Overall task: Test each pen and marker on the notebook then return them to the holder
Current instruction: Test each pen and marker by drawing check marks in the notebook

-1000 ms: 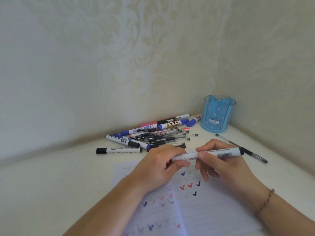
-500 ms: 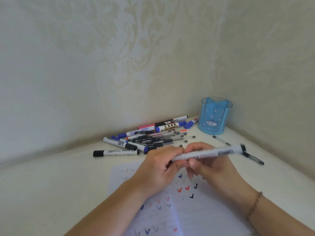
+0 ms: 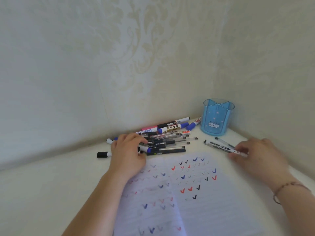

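I see the notebook open, ticks uncovered now; my hands have parted: left hand curls onto the pen pile, right hand pinches the white marker lowered to the table near the holder

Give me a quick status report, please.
Left hand reaching into pen pile. Right hand pinching white black-capped marker. Blue plastic holder empty, unobstructed.
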{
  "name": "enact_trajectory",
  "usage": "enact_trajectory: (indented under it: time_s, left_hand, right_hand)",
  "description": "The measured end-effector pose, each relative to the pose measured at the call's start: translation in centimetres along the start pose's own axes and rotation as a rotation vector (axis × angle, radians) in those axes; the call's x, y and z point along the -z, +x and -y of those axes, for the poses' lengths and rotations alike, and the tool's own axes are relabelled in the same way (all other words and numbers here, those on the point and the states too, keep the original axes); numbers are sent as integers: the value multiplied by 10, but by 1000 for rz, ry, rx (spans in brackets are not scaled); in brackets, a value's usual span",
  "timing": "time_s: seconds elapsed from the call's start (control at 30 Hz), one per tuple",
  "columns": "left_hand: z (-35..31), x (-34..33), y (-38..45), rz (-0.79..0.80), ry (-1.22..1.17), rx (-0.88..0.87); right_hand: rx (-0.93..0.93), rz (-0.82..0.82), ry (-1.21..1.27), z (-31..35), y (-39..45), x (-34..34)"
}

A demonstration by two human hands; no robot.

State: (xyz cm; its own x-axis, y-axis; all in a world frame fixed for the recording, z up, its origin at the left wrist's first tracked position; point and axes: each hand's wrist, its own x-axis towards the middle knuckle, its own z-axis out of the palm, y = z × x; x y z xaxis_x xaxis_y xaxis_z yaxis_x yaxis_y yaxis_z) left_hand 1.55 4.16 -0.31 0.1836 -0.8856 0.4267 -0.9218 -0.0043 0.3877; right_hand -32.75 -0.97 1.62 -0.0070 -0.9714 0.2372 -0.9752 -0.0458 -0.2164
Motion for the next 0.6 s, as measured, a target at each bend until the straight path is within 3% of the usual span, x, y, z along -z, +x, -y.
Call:
enact_trajectory:
  time_s: [0.23, 0.4, 0.53, 0.6]
  left_hand:
    - [3, -2, 2, -9, 31, 36]
    - [0, -6, 2, -74, -18, -68]
    - [-13, -3, 5, -307, -156, -404]
    - [-28, -2, 1, -385, -212, -644]
  right_hand:
    - [-197, 34, 143, -17, 6, -2]
    - [-138, -43, -11, -11, 4, -6]
    - [103, -304, 196, 27, -17, 6]
    - [288, -236, 382, 54, -36, 13]
